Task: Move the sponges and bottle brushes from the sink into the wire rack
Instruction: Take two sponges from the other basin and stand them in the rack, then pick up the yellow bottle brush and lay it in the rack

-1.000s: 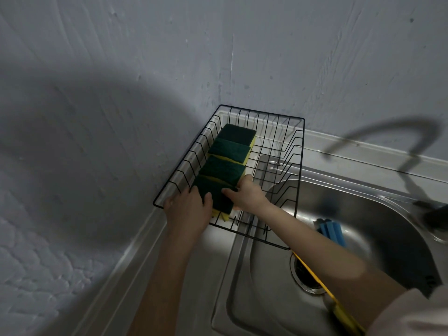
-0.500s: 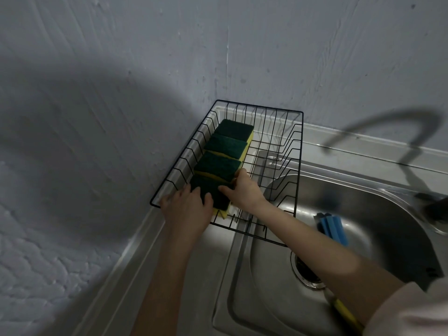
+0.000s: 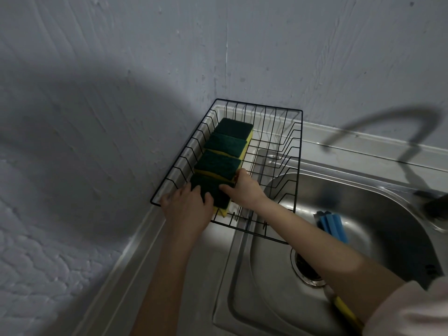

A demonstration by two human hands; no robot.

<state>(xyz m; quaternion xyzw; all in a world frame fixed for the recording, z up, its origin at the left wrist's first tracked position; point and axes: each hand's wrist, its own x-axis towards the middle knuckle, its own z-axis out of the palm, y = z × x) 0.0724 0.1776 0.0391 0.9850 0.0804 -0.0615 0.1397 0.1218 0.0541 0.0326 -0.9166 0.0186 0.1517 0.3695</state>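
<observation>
A black wire rack (image 3: 294, 151) sits in the corner, partly over the steel sink (image 3: 378, 209). Several green-and-yellow sponges lie in a row along its left side, the farthest sponge (image 3: 234, 128) at the back. My left hand (image 3: 186, 209) and my right hand (image 3: 244, 187) both rest on the nearest sponge (image 3: 213, 190), fingers pressing on its green top. In the sink lies a blue brush head (image 3: 333, 225). A yellow handle (image 3: 344, 309) shows under my right forearm, mostly hidden.
Grey walls meet in a corner right behind the rack. The sink drain (image 3: 306, 270) is below my right arm. A dark tap part (image 3: 436, 206) stands at the sink's right rim. The right half of the rack holds nothing.
Both hands stay on the nearest sponge. The view has shifted slightly, and the sponge sits a little deeper in the rack.
</observation>
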